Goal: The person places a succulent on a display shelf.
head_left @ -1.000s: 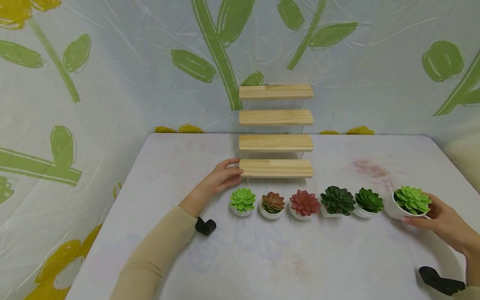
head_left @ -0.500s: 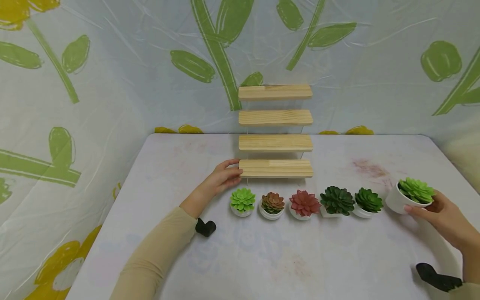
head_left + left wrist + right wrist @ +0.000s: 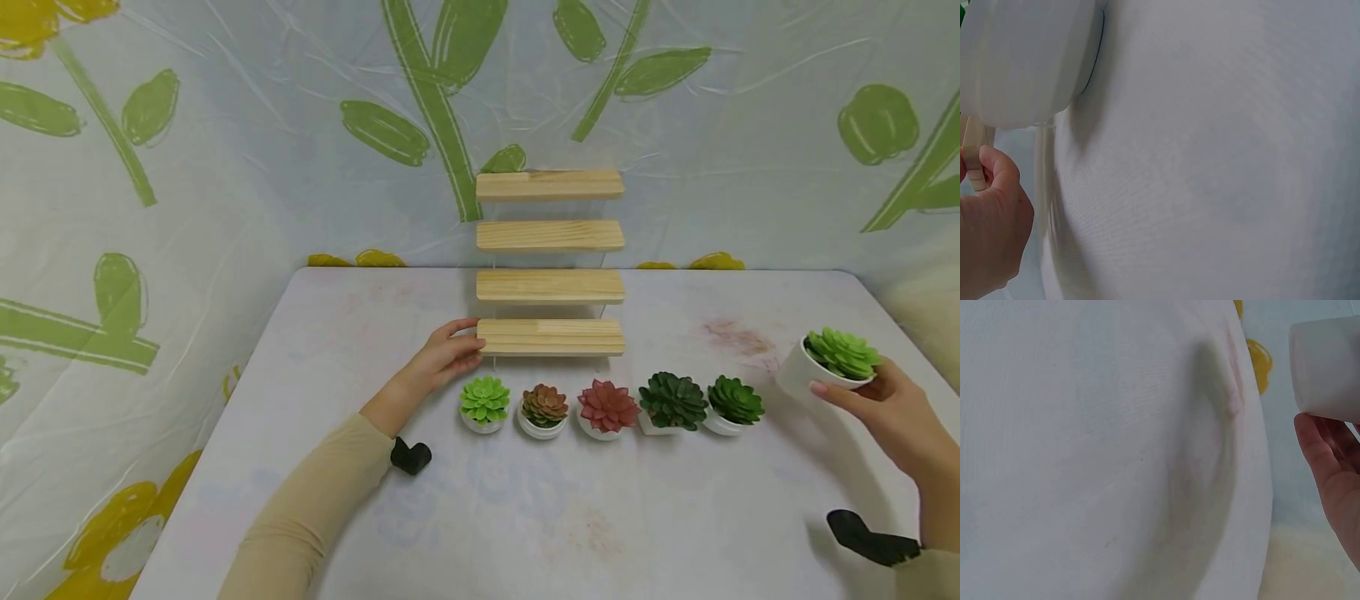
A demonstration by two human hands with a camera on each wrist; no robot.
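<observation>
Grasps a white pot (image 3: 802, 373) with a bright green plant (image 3: 843, 353) in the right hand (image 3: 892, 412), thumb on the near side and other fingers around the right side. Holds it up off the table (image 3: 525, 525), plant uppermost, past the right end of a row of potted plants, with a shadow (image 3: 840, 442) on the tabletop below. Cannot tell the exact lie of the far fingers, partly hidden behind the pot. Pinches the left end of the lowest board (image 3: 551, 337) between the thumb and fingers of the left hand (image 3: 442, 357), clearly so in the left wrist view too. Part of a wooden rack (image 3: 550, 286) of four boards, stepped one above another on thin clear supports, towards the back of the table. In the row, in front of the rack and on to its right, from left to right: a light green plant (image 3: 484, 398), a brown plant (image 3: 545, 405), a red plant (image 3: 608, 406), a dark green plant (image 3: 673, 401) and a smaller green plant (image 3: 735, 400), each in a white container. Nearest to the left hand, but apart from it, the light green plant. Wears beige sleeves (image 3: 300, 500), with a black piece (image 3: 411, 456) jutting out at the left wrist and another at the right. Behind the table, a plastic sheet (image 3: 247, 150) printed with green leaves (image 3: 386, 132) and yellow flowers (image 3: 112, 533). On the tabletop, right of the rack, a reddish stain (image 3: 738, 335).
</observation>
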